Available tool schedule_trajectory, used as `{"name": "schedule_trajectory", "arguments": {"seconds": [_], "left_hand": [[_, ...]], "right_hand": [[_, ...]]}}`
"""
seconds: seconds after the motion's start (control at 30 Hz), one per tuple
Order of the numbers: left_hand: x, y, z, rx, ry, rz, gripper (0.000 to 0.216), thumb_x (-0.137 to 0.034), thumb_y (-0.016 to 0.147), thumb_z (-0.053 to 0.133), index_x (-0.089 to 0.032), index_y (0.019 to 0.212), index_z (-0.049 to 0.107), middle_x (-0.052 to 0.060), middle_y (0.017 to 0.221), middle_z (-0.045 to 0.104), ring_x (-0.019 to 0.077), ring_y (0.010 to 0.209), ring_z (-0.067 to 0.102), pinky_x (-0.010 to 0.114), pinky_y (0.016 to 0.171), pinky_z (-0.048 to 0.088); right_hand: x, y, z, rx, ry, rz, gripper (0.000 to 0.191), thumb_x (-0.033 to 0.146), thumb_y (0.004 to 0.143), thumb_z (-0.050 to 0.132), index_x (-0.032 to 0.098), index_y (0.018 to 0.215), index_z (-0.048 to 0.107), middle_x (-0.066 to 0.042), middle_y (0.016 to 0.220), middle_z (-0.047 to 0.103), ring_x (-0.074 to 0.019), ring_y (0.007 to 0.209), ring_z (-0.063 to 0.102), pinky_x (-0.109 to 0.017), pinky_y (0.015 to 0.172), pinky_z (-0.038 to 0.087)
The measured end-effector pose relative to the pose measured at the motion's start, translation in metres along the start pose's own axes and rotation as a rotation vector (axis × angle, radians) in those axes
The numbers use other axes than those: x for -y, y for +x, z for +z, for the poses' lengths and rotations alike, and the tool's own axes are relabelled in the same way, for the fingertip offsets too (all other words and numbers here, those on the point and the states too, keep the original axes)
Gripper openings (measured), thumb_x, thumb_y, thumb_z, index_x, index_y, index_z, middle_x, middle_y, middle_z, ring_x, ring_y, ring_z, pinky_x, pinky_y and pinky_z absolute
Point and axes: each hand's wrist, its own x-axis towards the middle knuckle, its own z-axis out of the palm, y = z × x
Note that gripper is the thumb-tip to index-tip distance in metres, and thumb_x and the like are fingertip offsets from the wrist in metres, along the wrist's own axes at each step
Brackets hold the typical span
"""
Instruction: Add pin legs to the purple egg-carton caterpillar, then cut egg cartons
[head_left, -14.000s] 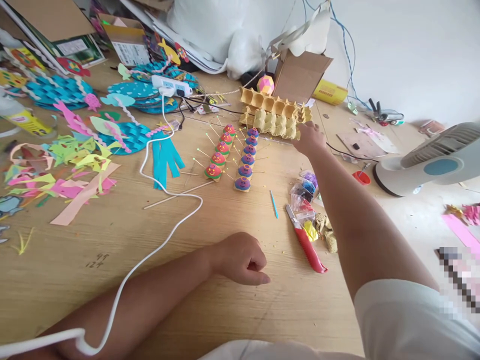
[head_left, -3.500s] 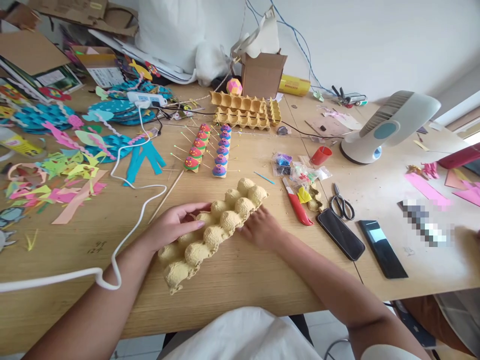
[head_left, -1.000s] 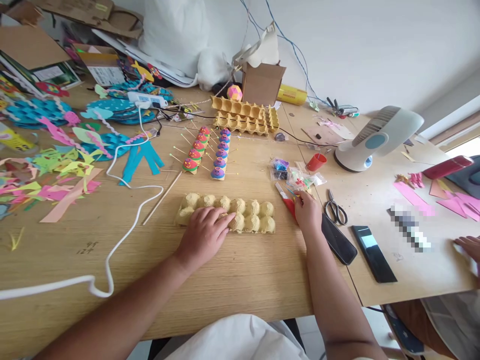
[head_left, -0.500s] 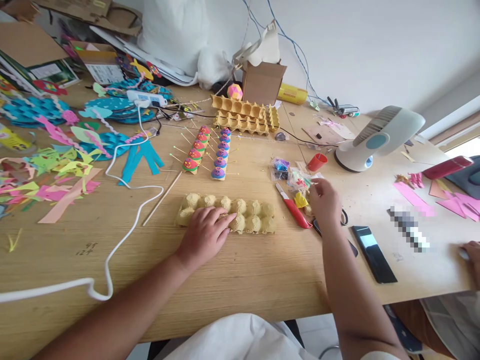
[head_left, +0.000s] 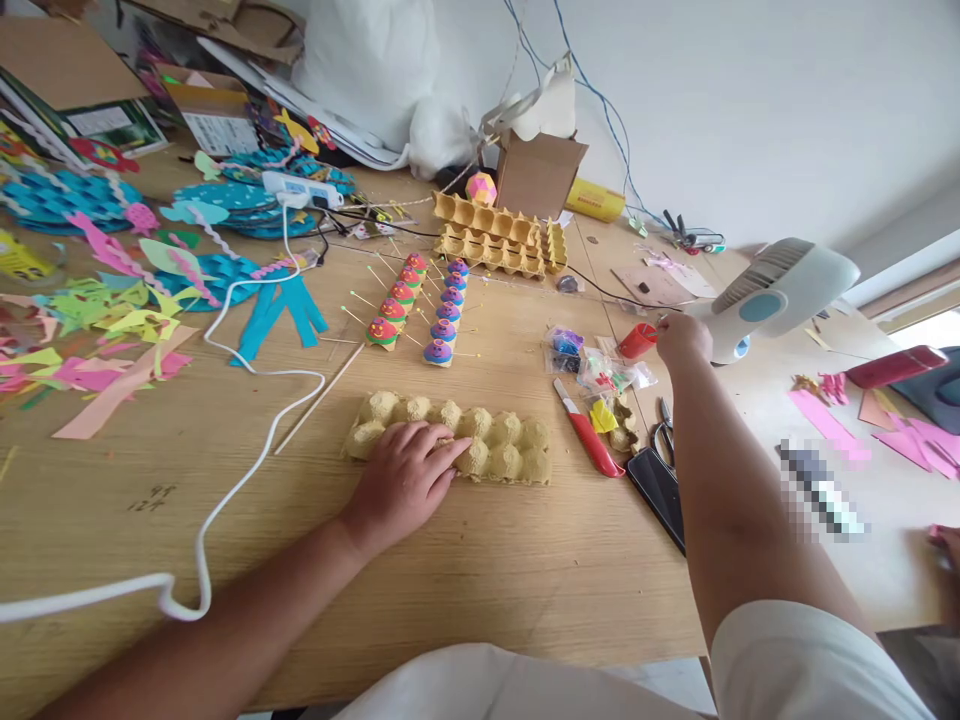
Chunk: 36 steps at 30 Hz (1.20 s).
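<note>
A wooden tabletop (head_left: 540, 610) carries everything here, with a white fan (head_left: 765, 300) standing toward its far right. Deep-yellow egg cartons (head_left: 491, 250) lie at the back, hollows up. The pale egg carton (head_left: 517, 465) sits crosswise on the near middle of the tabletop, domes up. Beyond it are two painted strips, one red and green (head_left: 397, 302), one blue and purple (head_left: 448, 310), with pins sticking out sideways. The left hand (head_left: 405, 485) rests on the pale carton's domes, its grip loose, fingers slightly apart and not wrapped around it. The right hand (head_left: 682, 340) reaches out beside the red cup (head_left: 637, 342); I cannot tell whether its grip is closed on anything. Nearer lie a black phone (head_left: 654, 490), a red-handled knife (head_left: 592, 440) and a small yellow scrap (head_left: 602, 417).
</note>
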Motion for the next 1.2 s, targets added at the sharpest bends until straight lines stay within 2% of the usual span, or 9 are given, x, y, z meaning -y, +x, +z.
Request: {"name": "schedule_trajectory", "arguments": {"seconds": [0.1, 0.23, 0.53, 0.73, 0.97, 1.2], "left_hand": [[0.000, 0.000, 0.000, 0.007, -0.001, -0.015, 0.039, -0.021, 0.093, 0.060, -0.028, 0.132, 0.066, 0.009, 0.123, 0.066, 0.0297, 0.110, 0.058, 0.051, 0.099, 0.046], [0.000, 0.000, 0.000, 0.016, -0.001, -0.024, 0.038, -0.021, 0.093, 0.060, -0.028, 0.131, 0.065, 0.009, 0.123, 0.066, 0.0297, 0.112, 0.057, 0.051, 0.101, 0.045], [-0.001, 0.000, -0.002, 0.018, 0.016, -0.016, 0.039, -0.021, 0.093, 0.059, -0.028, 0.131, 0.065, 0.009, 0.124, 0.066, 0.0293, 0.112, 0.057, 0.050, 0.102, 0.044], [-0.001, 0.001, -0.002, 0.002, 0.025, -0.001, 0.039, -0.021, 0.093, 0.060, -0.027, 0.131, 0.065, 0.009, 0.123, 0.066, 0.0291, 0.111, 0.057, 0.049, 0.100, 0.045], [0.000, 0.001, -0.002, -0.010, 0.021, 0.010, 0.039, -0.020, 0.093, 0.061, -0.027, 0.131, 0.065, 0.008, 0.122, 0.066, 0.0285, 0.110, 0.057, 0.049, 0.099, 0.045], [-0.001, 0.001, -0.003, -0.006, 0.029, 0.007, 0.039, -0.020, 0.092, 0.062, -0.027, 0.131, 0.065, 0.007, 0.123, 0.066, 0.0289, 0.110, 0.057, 0.048, 0.099, 0.044]], "right_hand": [[0.001, 0.011, 0.006, 0.091, -0.032, -0.029, 0.032, 0.014, 0.081, 0.056, 0.016, 0.103, 0.079, -0.016, 0.104, 0.073, -0.0237, 0.087, 0.062, -0.034, 0.075, 0.047], [0.003, 0.017, 0.013, 0.147, -0.026, -0.084, 0.027, 0.012, 0.080, 0.057, 0.016, 0.095, 0.079, -0.013, 0.101, 0.073, -0.0224, 0.086, 0.061, -0.034, 0.076, 0.046], [-0.003, 0.021, 0.020, 0.157, 0.035, -0.130, 0.030, 0.017, 0.086, 0.057, 0.017, 0.107, 0.077, -0.011, 0.102, 0.073, -0.0189, 0.080, 0.058, -0.031, 0.073, 0.044], [-0.003, 0.026, 0.023, 0.198, -0.048, -0.108, 0.031, 0.024, 0.083, 0.064, 0.016, 0.111, 0.077, -0.013, 0.107, 0.073, -0.0221, 0.086, 0.063, -0.031, 0.070, 0.044], [0.003, 0.020, 0.021, 0.240, -0.179, -0.218, 0.023, 0.021, 0.086, 0.057, 0.015, 0.094, 0.078, -0.013, 0.101, 0.075, -0.0259, 0.091, 0.066, -0.030, 0.064, 0.042], [0.015, 0.010, 0.016, 0.257, -0.194, -0.299, 0.027, 0.026, 0.090, 0.055, 0.018, 0.101, 0.078, -0.011, 0.105, 0.075, -0.0255, 0.095, 0.066, -0.030, 0.069, 0.044]]}}
